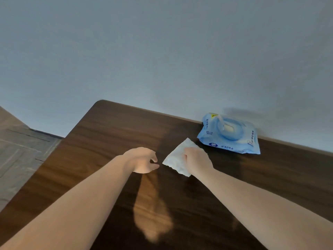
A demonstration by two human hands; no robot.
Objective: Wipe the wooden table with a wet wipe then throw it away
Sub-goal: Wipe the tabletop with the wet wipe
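Observation:
A dark wooden table [108, 141] fills the lower part of the view. My right hand [197, 160] grips a white wet wipe [177, 159], which hangs unfolded just above the tabletop near its middle. My left hand [142, 160] hovers a short way left of the wipe, fingers loosely curled, thumb and forefinger pointing at the wipe's left corner without touching it. A light blue pack of wet wipes [229, 135] lies at the table's far edge against the wall, its lid flipped up.
A plain grey wall [162, 51] rises right behind the table. The table's rounded far-left corner [100, 101] borders grey floor tiles [23, 150] on the left. No bin is in view.

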